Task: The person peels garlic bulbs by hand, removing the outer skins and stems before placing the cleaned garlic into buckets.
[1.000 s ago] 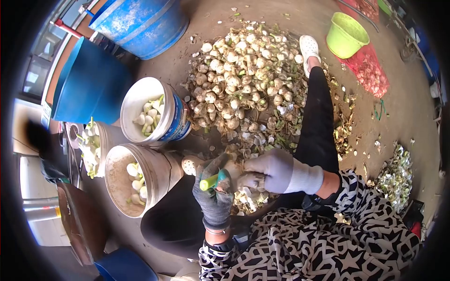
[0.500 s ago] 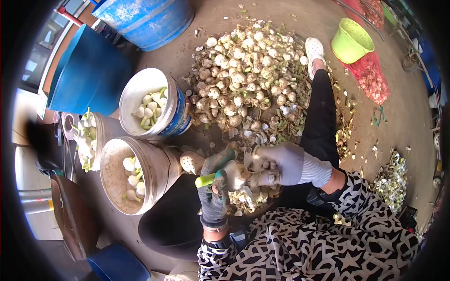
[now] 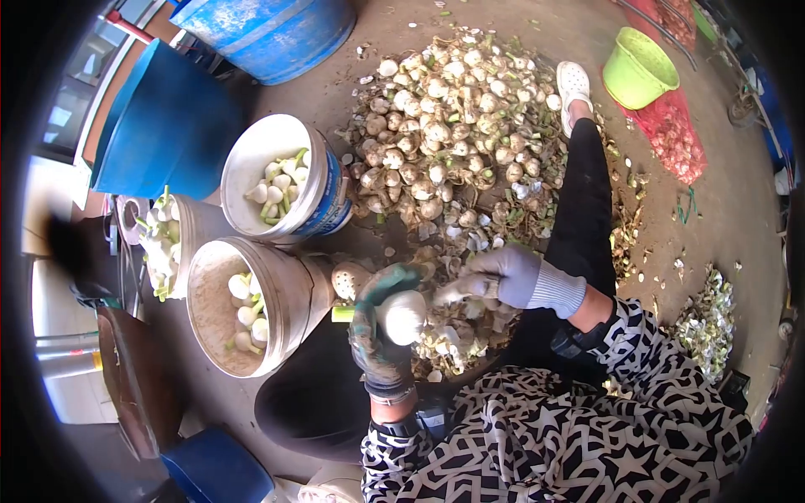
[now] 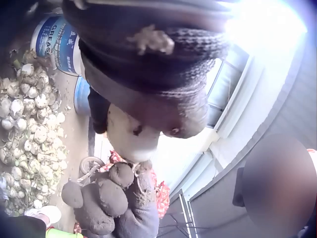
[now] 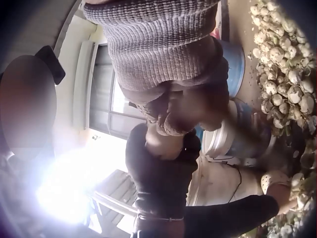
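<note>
In my left hand (image 3: 381,335), gloved in dark grey and green, I grip a garlic bulb (image 3: 404,317). Its white, bare side faces up and its cut green stem (image 3: 343,314) sticks out to the left between the fingers. My right hand (image 3: 524,281), in a pale grey glove, is close at the bulb's right side with curled fingers. In the left wrist view those fingers are at the end of the bulb (image 4: 131,136), with a tan strip of dry skin (image 4: 143,182) at them. The right wrist view shows the fingers against the bulb (image 5: 164,144).
A heap of unpeeled garlic (image 3: 453,126) lies ahead on the floor. Left of me stand a white-and-blue bucket (image 3: 323,201) and a dirty white bucket (image 3: 289,327), both holding peeled bulbs. Loose skins (image 3: 453,348) lie below my hands. A green bucket (image 3: 639,71) stands far right.
The bulb has turned from mostly covered by my hands to its white side showing. My right hand has drawn slightly away to the right, and its fingers have shifted.
</note>
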A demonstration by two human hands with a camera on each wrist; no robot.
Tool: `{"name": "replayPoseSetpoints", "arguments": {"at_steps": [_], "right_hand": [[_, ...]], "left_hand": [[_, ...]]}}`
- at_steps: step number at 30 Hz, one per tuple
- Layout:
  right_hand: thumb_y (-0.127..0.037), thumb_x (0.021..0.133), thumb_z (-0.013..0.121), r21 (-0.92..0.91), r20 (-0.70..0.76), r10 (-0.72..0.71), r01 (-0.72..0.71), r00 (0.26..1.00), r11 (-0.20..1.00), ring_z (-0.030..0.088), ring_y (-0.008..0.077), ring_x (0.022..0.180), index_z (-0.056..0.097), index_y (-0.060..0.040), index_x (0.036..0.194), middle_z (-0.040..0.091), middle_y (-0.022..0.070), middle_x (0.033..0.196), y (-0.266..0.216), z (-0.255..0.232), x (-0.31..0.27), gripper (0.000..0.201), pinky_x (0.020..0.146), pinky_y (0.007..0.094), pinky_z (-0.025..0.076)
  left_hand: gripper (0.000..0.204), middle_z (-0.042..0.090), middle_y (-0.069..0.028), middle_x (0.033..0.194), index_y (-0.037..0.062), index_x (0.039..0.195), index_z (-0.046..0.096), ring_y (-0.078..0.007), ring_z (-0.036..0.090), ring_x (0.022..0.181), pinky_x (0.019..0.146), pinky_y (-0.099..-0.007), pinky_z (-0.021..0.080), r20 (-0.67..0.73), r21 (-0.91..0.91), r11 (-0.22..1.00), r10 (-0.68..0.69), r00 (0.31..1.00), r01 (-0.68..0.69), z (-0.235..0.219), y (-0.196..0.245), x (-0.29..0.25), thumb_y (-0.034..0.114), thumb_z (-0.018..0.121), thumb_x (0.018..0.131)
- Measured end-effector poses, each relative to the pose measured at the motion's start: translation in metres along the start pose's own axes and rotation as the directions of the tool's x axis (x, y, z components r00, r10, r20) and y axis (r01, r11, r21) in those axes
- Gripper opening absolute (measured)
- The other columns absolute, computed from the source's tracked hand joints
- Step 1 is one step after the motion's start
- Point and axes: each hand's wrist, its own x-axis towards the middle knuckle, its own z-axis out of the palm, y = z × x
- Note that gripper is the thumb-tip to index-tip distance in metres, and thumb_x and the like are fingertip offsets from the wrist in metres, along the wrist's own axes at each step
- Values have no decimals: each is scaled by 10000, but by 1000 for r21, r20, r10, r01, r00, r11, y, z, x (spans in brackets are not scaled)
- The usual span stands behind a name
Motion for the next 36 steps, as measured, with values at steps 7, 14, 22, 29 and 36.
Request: {"name": "replayPoseSetpoints", "arguments": {"at_steps": [7,14,22,29,36], "right_hand": [[-220,792,533,-764,266,154,111,952,635,655,333,839,674,-179,1013,681,118,902,59,20,11,265,736,460,501],[-233,803,553,-793,-125,312,-284,942,539,661,349,933,642,-110,1097,679,177,990,109,-25,90,330,800,484,507],[-233,803,594,-736,-272,441,-480,855,478,588,363,1115,547,-105,1235,615,204,1187,218,-52,233,453,923,449,475],[-305,927,555,438,225,134,-223,965,871,665,225,792,606,-92,1188,700,111,904,132,-18,143,341,766,404,527],[-423,962,507,184,-282,-195,253,939,950,650,200,874,672,-73,1074,697,101,1004,72,5,65,403,799,329,502]], "left_hand": [[391,654,-149,1098,14,1214,561,-287,579,1098,905,-457,506,-25,-914,373,-436,899,156,-28,1,13,247,530,902],[774,364,-229,1452,-78,1419,284,-278,409,1317,1055,-421,386,-246,-883,460,-287,926,-92,-88,11,20,349,631,875],[486,559,-116,1247,48,1335,475,-224,589,1065,922,-359,488,-40,-72,808,-588,808,584,-17,-81,22,307,580,937],[653,496,-104,1357,-9,1370,408,-184,498,1209,1004,-326,421,181,623,777,-32,983,-90,-8,-112,30,93,732,813],[688,594,-132,1228,17,1334,462,-196,607,1085,912,-317,492,52,623,780,44,998,-67,13,-69,15,109,793,737]]}}
